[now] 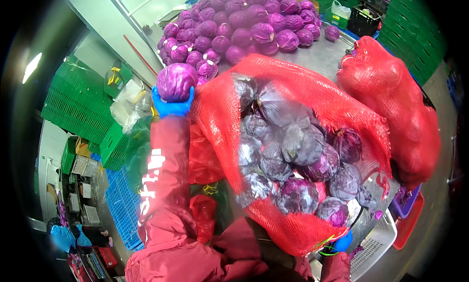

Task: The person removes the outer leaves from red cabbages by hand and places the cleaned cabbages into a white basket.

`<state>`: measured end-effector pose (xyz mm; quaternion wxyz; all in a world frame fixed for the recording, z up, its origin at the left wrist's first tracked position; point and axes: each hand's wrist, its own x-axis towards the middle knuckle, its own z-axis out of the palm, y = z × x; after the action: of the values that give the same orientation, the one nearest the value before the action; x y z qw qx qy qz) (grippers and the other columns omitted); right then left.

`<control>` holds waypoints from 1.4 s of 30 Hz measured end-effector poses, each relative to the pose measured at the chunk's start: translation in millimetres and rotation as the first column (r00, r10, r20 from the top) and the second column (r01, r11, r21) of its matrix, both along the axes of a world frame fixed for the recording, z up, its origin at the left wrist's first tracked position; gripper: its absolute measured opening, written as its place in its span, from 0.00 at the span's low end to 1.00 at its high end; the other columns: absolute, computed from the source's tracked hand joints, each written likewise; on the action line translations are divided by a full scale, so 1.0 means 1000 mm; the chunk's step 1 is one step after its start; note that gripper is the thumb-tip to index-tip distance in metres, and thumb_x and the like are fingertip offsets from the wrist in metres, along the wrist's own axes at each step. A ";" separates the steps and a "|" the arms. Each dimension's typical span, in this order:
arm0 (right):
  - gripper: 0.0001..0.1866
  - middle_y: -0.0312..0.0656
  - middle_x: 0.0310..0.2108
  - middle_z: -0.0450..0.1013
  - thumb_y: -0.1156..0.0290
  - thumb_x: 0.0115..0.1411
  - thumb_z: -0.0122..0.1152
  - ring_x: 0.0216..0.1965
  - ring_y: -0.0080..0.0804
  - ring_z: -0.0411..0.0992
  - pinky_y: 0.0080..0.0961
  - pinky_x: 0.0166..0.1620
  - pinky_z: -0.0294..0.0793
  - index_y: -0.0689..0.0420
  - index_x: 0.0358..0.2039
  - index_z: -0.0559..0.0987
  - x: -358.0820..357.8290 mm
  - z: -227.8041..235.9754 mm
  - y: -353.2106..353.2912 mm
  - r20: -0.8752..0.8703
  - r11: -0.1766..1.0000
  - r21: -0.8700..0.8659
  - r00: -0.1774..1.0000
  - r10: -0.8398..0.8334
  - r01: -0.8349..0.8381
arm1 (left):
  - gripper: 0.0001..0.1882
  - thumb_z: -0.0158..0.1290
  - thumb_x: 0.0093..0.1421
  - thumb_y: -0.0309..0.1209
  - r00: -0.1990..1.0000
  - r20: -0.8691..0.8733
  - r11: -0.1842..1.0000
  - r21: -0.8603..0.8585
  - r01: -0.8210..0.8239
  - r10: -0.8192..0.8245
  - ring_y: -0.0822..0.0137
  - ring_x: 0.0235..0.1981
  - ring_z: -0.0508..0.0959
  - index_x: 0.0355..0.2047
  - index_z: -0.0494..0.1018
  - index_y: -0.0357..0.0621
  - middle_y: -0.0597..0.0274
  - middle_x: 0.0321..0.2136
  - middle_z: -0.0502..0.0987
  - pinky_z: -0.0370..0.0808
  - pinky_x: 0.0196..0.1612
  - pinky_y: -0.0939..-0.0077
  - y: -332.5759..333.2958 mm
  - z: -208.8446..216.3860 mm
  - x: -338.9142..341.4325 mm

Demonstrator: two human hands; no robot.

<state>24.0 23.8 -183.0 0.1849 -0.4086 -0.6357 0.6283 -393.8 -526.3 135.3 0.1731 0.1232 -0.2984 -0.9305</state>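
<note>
Cabbage [177, 81], purple, upper left of frame, sits clamped in fingers of left hand [173, 107]; could roll off if wrist tilts. Right hand [343, 242] near red mesh sack [283, 228], lower right; cannot tell fingers.

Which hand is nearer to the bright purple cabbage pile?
Left: the left hand holds a purple cabbage by the near-left edge of the pile; the right hand is farther, at the near rim of the open red mesh sack.

Bright blue gloved left fingers [157, 100], a vivid purple cabbage [176, 79] in them! To their right, a red mesh-patterned sack [217, 128]; beyond, a purple cabbage heap [239, 25]; below, a maroon sleeve [171, 194], white-lettered!
</note>
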 end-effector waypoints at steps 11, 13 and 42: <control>0.09 0.37 0.20 0.72 0.65 0.57 0.52 0.20 0.29 0.69 0.28 0.23 0.68 0.56 0.29 0.75 -0.047 0.021 -0.042 0.202 0.981 0.172 0.971 -0.128 0.093 | 0.35 0.39 0.57 0.54 0.995 -0.093 0.993 0.112 -0.032 0.043 0.48 0.64 0.52 0.63 0.52 0.58 0.56 0.63 0.53 0.54 0.60 0.41 -0.039 -0.045 -0.168; 0.09 0.37 0.21 0.72 0.65 0.58 0.52 0.20 0.29 0.69 0.28 0.23 0.68 0.56 0.30 0.75 -0.049 0.021 -0.039 0.221 0.983 0.159 0.967 -0.124 0.089 | 0.36 0.41 0.57 0.54 0.995 -0.058 0.988 0.136 -0.076 0.084 0.47 0.64 0.52 0.64 0.51 0.57 0.55 0.63 0.53 0.54 0.60 0.41 -0.048 -0.054 -0.180; 0.09 0.35 0.21 0.69 0.66 0.60 0.56 0.16 0.21 0.66 0.16 0.15 0.60 0.57 0.36 0.74 -0.028 0.087 -0.040 0.110 0.987 -0.142 0.992 -0.061 0.077 | 0.27 0.36 0.67 0.38 0.640 -0.078 0.624 -0.340 0.704 -0.764 0.42 0.59 0.60 0.59 0.54 0.29 0.41 0.59 0.59 0.63 0.60 0.55 -0.013 -0.016 0.076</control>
<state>-4.4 -15.9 -96.2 0.1424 -0.4755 -0.5823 0.6438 -317.3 -539.0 119.0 -0.1773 -0.1368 -0.4295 -0.8749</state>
